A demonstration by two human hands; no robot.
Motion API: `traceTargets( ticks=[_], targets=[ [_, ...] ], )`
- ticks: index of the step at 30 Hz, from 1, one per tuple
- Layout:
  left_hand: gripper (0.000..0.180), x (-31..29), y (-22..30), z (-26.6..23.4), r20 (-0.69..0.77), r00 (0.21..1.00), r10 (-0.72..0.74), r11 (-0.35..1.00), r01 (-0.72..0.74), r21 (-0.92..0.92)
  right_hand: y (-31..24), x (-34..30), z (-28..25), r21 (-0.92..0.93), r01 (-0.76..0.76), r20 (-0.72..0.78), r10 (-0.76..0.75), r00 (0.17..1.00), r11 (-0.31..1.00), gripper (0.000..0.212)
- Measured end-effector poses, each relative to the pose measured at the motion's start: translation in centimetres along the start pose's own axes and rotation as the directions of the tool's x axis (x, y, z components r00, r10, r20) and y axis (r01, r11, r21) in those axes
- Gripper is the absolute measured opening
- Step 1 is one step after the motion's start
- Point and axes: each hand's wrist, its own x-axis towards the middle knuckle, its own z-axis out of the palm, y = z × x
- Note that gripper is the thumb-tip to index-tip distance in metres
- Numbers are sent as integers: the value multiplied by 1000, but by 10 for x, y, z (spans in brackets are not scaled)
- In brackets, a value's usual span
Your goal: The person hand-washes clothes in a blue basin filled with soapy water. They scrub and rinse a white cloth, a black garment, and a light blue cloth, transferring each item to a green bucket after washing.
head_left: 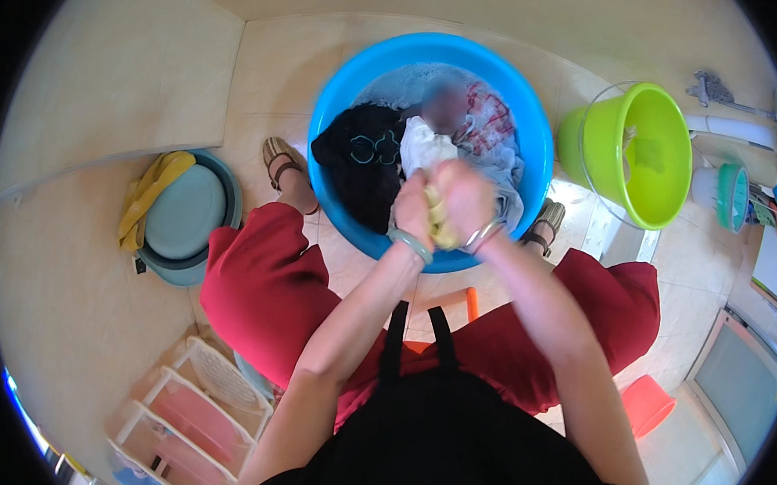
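Observation:
A large round blue basin [436, 43] stands on the floor between my feet, with sudsy water inside. A black garment [366, 173] with a light outline print hangs partly over its left rim. Beside it lie a white cloth [423, 144], a cloth with red markings [490, 116] and a pale grey-blue cloth [503, 175]. Over the basin's near side, my left hand [413, 210] and my right hand [465, 198] are close together, both closed on a pale yellow cloth [441, 221]. Motion smears the right hand. A blurred dark round patch covers part of the far laundry.
A lime green bucket [578, 145] with a wire handle stands right of the basin. To the left are stacked grey-blue basins [186, 213] with a yellow cloth [156, 193] over the edge. A white shelf rack [195, 408] is at lower left, a coral tub [645, 405] at lower right.

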Motion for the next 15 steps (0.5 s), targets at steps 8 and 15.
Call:
traceTargets(
  ticks=[8, 15],
  targets=[
    [40, 76, 28, 14, -86, 977, 196, 980, -198, -11, 107, 68, 10, 826, -263, -25, 497, 867, 499, 36],
    [60, 184, 31, -28, 4, 889, 459, 813, -422, 401, 92, 129, 69, 436, -23, -146, 96, 985, 900, 60]
  ],
)
